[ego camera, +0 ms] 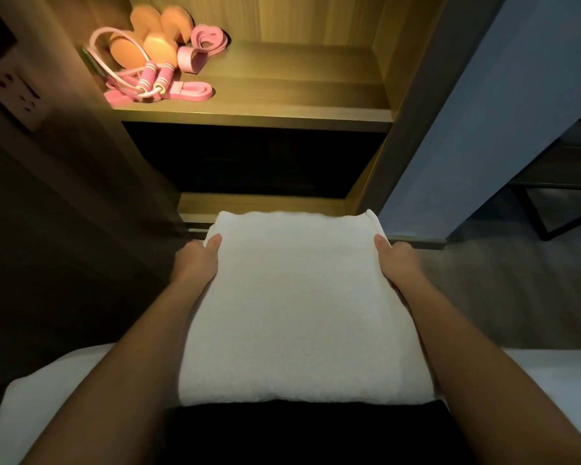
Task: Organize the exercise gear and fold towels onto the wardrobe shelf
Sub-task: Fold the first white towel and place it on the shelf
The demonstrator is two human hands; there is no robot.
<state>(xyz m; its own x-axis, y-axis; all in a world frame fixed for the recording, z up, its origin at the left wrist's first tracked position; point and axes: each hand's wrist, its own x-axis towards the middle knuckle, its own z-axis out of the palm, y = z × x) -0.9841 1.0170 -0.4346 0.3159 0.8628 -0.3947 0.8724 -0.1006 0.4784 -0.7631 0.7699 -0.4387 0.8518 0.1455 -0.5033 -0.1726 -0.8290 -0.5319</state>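
The gear looks sorted: orange dumbbells [141, 45], a pink jump rope [148, 78] and pink resistance bands [205, 38] sit bunched at the wardrobe shelf's [282, 92] 10 o'clock corner. The folded white towel [299, 307] is held below it at 6 o'clock, not yet placed. The left hand [197, 260] and right hand [398, 263] grip its sides, thumbs on top, fingers hidden beneath. The gear lies well apart from the shelf's 3 o'clock side, a likely landing spot.

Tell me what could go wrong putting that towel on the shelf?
1. The folded towel is held only at its side edges by the left hand and right hand, so it might sag or come unfolded on the way up.
2. The skipping rope and pink bands lie on the left of the shelf; a towel slid in too far left could shove or cover them.
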